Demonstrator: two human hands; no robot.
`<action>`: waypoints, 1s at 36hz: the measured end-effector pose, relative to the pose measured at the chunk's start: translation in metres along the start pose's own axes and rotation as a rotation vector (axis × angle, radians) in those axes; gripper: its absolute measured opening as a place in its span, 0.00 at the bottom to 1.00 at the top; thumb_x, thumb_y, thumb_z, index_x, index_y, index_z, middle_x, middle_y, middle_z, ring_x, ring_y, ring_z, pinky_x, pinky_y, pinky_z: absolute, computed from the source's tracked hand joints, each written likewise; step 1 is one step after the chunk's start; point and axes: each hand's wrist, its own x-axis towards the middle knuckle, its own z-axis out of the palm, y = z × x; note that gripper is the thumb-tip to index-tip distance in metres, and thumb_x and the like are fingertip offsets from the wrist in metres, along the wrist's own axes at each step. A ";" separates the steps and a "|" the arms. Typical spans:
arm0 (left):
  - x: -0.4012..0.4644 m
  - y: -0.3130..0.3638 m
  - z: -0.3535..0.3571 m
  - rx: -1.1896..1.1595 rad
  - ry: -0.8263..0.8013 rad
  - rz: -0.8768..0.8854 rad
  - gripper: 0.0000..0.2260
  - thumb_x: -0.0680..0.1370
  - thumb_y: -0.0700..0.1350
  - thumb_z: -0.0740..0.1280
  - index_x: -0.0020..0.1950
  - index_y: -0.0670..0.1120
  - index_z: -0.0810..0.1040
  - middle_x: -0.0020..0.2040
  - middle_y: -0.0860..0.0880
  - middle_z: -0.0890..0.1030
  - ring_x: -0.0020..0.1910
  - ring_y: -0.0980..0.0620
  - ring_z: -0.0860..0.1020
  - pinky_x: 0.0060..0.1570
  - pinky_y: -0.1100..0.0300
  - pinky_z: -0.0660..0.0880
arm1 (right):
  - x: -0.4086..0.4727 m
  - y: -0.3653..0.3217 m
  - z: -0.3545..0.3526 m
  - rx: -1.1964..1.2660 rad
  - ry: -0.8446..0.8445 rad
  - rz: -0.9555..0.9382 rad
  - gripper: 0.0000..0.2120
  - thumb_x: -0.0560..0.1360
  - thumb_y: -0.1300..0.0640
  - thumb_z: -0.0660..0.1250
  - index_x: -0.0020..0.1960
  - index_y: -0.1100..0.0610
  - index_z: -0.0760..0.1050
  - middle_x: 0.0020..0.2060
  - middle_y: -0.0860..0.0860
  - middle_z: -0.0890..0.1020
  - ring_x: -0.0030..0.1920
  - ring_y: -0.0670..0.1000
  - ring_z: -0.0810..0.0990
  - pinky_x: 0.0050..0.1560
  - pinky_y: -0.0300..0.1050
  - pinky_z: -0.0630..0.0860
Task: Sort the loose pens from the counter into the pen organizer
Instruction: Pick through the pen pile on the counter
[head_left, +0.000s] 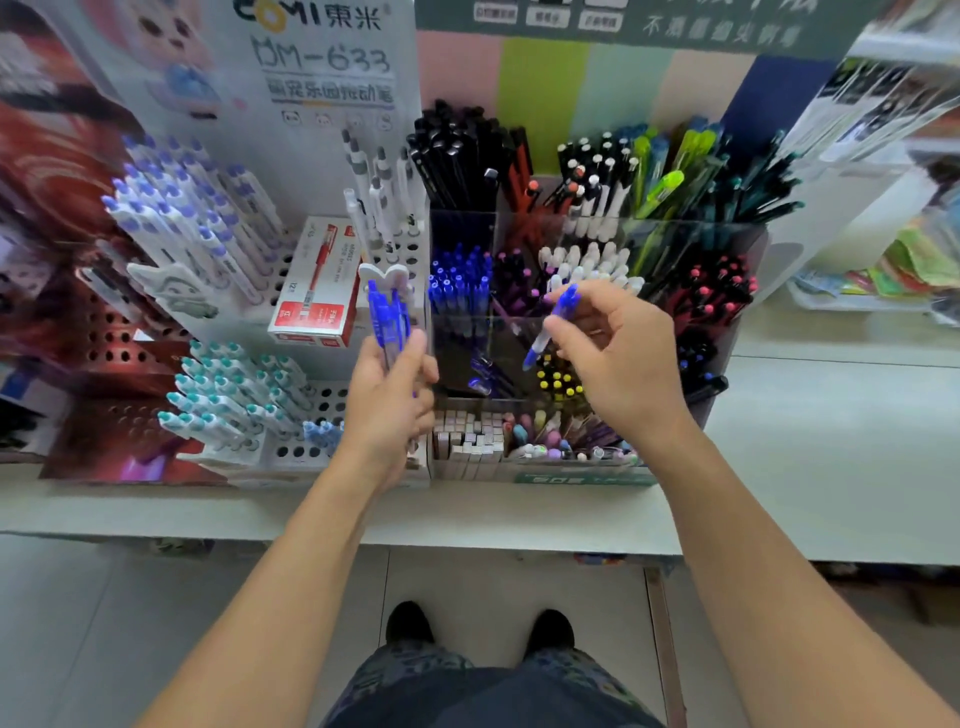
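My left hand grips a bunch of blue pens, held upright in front of the displays. Between thumb and fingers, my right hand pinches a single blue pen, tilted with its tip down over the clear pen organizer. Below that pen is a nearly empty compartment with a few blue pens lying in it. The compartment behind it holds standing blue pens. Other compartments hold black, red, white, green and pink-tipped pens.
A white perforated rack with teal-capped and purple-capped pens stands to the left, with a red-and-white pen box leaning on it. Small eraser boxes line the organizer's front. The white counter extends right; its edge is near my body.
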 end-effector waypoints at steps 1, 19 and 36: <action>0.000 0.001 -0.003 -0.048 -0.017 -0.026 0.02 0.85 0.47 0.62 0.53 0.51 0.72 0.36 0.52 0.76 0.24 0.57 0.61 0.19 0.67 0.59 | -0.002 0.002 0.005 -0.047 -0.024 -0.028 0.03 0.76 0.63 0.73 0.48 0.58 0.81 0.36 0.46 0.83 0.37 0.45 0.81 0.44 0.43 0.79; -0.006 -0.006 -0.002 -0.079 -0.188 -0.170 0.03 0.84 0.42 0.63 0.57 0.45 0.72 0.37 0.49 0.79 0.28 0.55 0.71 0.23 0.65 0.67 | 0.007 0.029 0.055 -0.561 -0.327 0.067 0.12 0.76 0.61 0.71 0.58 0.54 0.84 0.51 0.55 0.86 0.53 0.59 0.82 0.56 0.55 0.79; -0.022 -0.012 0.036 0.166 -0.660 -0.255 0.13 0.79 0.52 0.63 0.46 0.44 0.80 0.34 0.46 0.78 0.30 0.52 0.75 0.32 0.62 0.74 | -0.033 -0.021 0.004 0.630 -0.368 0.479 0.06 0.83 0.64 0.62 0.52 0.67 0.74 0.30 0.59 0.76 0.19 0.52 0.75 0.19 0.35 0.69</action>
